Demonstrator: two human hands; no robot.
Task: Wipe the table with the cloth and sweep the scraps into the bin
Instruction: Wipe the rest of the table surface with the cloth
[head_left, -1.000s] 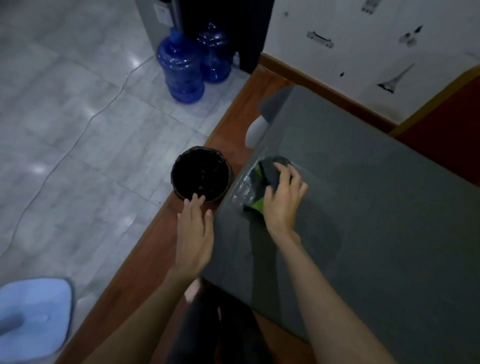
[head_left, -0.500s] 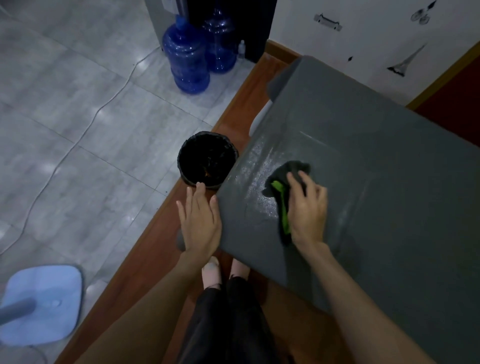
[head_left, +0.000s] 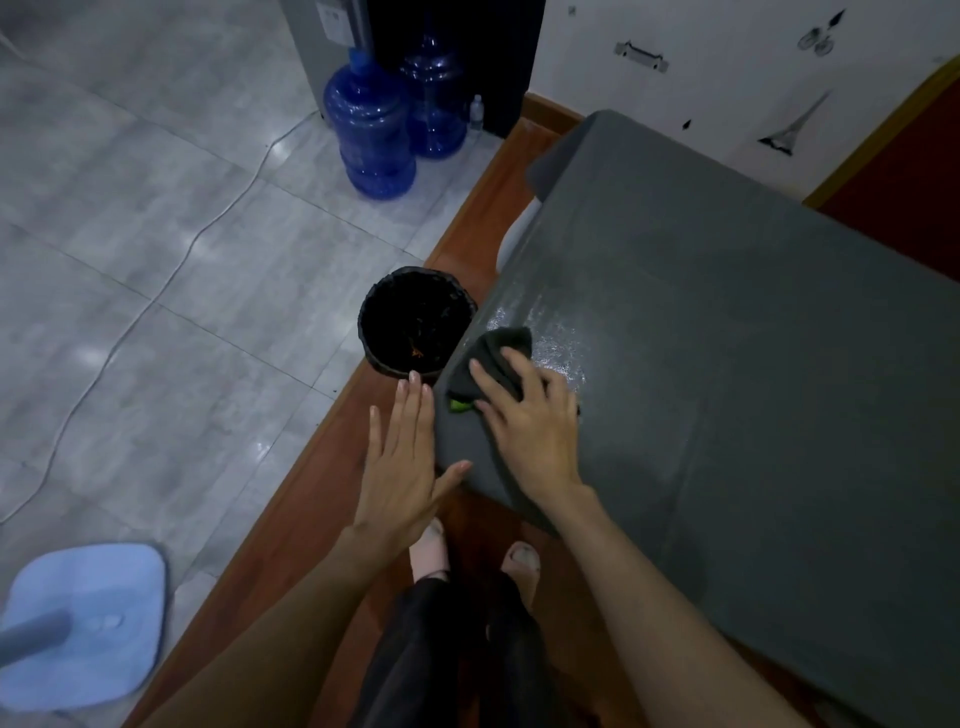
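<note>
Grey tabletop (head_left: 753, 415) with a wet, glistening patch near its left edge, where the right hand (head_left: 530, 421) presses a dark cloth (head_left: 498, 358) with a green trim. Fingers lie spread and only slightly bent over the cloth, pressing rather than pinching it; most of the cloth lies under and just beyond the fingertips, toward the far left. Left hand (head_left: 402, 457) is held flat and open against the tabletop's left edge, holding nothing, its thumb touching the near corner. Black bin (head_left: 415, 322) stands on the floor just left of the edge, directly beyond the left fingertips; orange scraps show inside. To do the step well, the cloth should probably stay flat and travel leftward over the edge above the bin's mouth, with the left hand acting as a guard so scraps do not fall short onto the wooden floor strip (head_left: 322, 483).
</note>
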